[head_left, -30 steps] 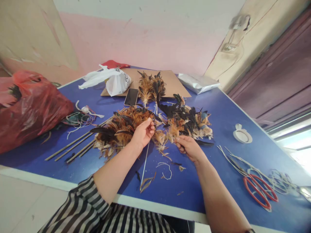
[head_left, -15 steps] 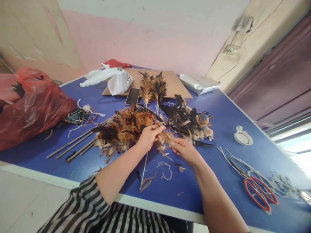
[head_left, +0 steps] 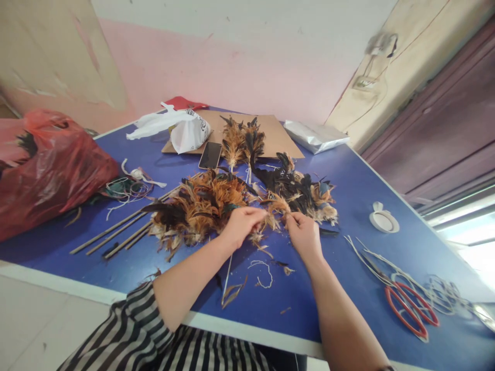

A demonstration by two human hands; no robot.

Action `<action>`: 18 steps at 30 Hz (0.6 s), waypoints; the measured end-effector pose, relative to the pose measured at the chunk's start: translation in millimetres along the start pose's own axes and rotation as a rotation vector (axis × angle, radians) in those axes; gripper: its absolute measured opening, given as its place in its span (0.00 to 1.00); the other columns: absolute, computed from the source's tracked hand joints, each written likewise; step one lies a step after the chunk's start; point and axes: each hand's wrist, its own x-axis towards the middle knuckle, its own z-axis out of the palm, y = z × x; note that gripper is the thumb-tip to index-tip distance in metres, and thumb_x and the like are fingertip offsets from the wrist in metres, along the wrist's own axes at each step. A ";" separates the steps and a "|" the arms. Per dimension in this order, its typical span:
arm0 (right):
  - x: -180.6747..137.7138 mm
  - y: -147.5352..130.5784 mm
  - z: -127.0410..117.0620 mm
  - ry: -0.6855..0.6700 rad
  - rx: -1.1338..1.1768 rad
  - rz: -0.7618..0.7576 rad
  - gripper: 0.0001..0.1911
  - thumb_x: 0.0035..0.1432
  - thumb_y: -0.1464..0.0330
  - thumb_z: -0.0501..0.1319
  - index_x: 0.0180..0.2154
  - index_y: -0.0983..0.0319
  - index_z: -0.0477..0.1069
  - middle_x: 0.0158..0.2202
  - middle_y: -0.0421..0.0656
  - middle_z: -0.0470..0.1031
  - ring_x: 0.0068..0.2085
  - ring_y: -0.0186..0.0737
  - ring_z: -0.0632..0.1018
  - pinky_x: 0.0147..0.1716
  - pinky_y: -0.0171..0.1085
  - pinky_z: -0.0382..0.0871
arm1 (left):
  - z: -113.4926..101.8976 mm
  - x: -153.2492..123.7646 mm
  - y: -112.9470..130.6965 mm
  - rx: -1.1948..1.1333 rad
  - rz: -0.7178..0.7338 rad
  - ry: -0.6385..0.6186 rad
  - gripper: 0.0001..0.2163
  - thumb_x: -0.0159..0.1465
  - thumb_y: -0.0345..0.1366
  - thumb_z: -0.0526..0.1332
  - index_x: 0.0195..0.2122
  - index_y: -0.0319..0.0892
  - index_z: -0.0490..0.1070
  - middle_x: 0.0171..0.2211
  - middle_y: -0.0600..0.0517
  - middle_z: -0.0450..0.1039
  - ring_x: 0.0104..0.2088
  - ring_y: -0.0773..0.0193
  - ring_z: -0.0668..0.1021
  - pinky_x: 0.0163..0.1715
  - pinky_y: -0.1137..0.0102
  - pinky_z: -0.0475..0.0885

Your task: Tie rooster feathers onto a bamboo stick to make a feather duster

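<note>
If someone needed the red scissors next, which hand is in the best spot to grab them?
The right hand, probably. The scissors lie out on that side, and the left hand is farther away. The right does seem to be pinching feathers, though.

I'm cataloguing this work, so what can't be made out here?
All in the head view:
- Red plastic bag: far side, cut off by the picture's left edge.
- White plastic bag: any contents, hidden by its plastic.
- Left hand: whether it pinches anything, hidden by its own curled fingers.
</note>
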 end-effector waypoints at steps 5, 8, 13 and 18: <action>-9.6 -19.7 6.6 0.156 -0.330 -0.255 0.13 0.58 0.66 0.51 0.33 0.62 0.73 0.29 0.45 0.76 0.29 0.38 0.73 0.27 0.33 0.57 | 21.1 -15.1 -19.8 0.100 -0.038 -0.130 0.18 0.50 0.47 0.64 0.37 0.38 0.75 0.26 0.51 0.71 0.22 0.71 0.68 0.18 0.76 0.60; -15.9 -29.7 16.3 0.146 -0.447 -0.346 0.13 0.60 0.67 0.50 0.32 0.63 0.73 0.28 0.45 0.75 0.28 0.36 0.73 0.25 0.33 0.55 | 22.6 -16.8 -19.9 0.069 0.083 -0.099 0.18 0.54 0.48 0.60 0.38 0.39 0.75 0.28 0.51 0.72 0.27 0.69 0.70 0.25 0.75 0.64; -22.1 -38.5 25.7 0.081 -0.370 -0.389 0.15 0.61 0.67 0.49 0.31 0.63 0.73 0.28 0.45 0.74 0.27 0.35 0.71 0.25 0.33 0.55 | 19.9 -13.9 -17.1 -0.134 0.130 0.008 0.15 0.53 0.45 0.62 0.34 0.39 0.77 0.33 0.50 0.75 0.37 0.63 0.73 0.41 0.69 0.65; -16.0 -28.2 14.3 -0.272 0.396 -0.035 0.17 0.57 0.58 0.54 0.33 0.63 0.73 0.27 0.44 0.74 0.22 0.32 0.67 0.20 0.32 0.57 | 13.1 -6.1 -12.1 -0.376 0.027 -0.102 0.12 0.50 0.41 0.66 0.34 0.40 0.77 0.39 0.46 0.75 0.41 0.61 0.74 0.42 0.67 0.66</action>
